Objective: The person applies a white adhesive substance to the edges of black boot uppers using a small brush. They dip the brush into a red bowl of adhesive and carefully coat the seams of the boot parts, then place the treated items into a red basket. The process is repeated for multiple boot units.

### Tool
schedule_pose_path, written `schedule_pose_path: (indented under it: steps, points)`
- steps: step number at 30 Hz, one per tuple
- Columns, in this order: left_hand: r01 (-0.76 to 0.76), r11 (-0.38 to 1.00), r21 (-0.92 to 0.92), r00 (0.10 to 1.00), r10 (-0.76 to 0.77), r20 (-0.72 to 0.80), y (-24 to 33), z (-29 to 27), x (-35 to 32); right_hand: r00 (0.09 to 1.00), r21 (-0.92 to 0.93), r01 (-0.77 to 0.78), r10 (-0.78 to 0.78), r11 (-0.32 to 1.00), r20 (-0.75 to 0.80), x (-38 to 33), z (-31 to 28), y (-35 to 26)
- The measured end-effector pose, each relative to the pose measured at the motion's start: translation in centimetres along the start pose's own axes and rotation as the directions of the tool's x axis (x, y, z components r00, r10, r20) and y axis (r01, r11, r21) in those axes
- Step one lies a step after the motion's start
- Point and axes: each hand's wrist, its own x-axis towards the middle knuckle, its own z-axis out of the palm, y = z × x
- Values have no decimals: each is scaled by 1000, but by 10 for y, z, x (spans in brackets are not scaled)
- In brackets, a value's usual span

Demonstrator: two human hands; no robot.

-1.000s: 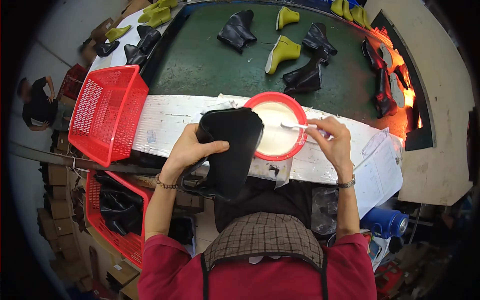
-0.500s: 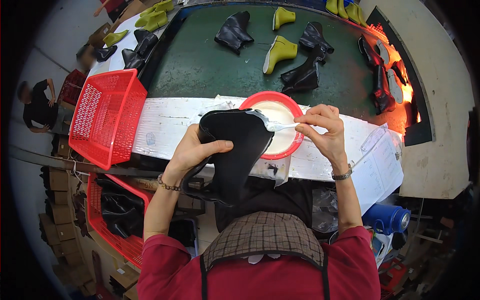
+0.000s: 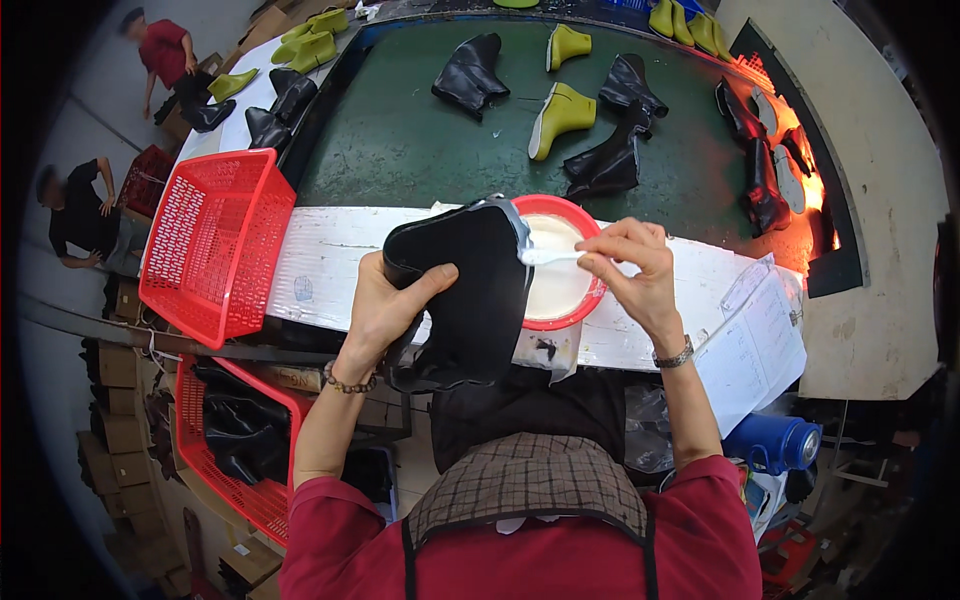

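Two hands at work in mid-frame, both busy. The left hand (image 3: 385,305) is clamped round a black boot (image 3: 468,290), thumb over its near face, holding it up just above the white counter (image 3: 330,260). The right hand (image 3: 632,262) pinches a white brush (image 3: 548,256) between thumb and fingers, its tip at the boot's pale upper edge, right over the red bowl (image 3: 578,300) of white glue. This looks like the gluing step, with paste going along the boot's rim. The next stroke calls for a steady boot and a light, even sweep, with a dip back into the bowl when the brush runs dry. At the left sits a red basket (image 3: 215,240); more boots lie on the green belt (image 3: 420,140) above.
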Motion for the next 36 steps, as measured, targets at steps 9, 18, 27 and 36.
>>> schedule_pose_path:
  steps: [9, 18, 27, 36]
  points:
    - [217, 969, -116, 957, -188, 219, -5, -12, 4, 995, 55, -77, 73, 996, 65, -2, -5, 1]
    - [415, 906, -85, 810, -325, 489, -3, -8, -5, 973, 181, 64, -101, 981, 205, 36, 9, 4]
    - [-67, 911, 406, 998, 58, 34, -17, -59, 11, 981, -67, -156, 162, 986, 106, 15, -1, 15]
    - [102, 479, 872, 992, 15, -125, -108, -121, -13, 964, -498, -116, 218, 859, 151, -24, 5, 18]
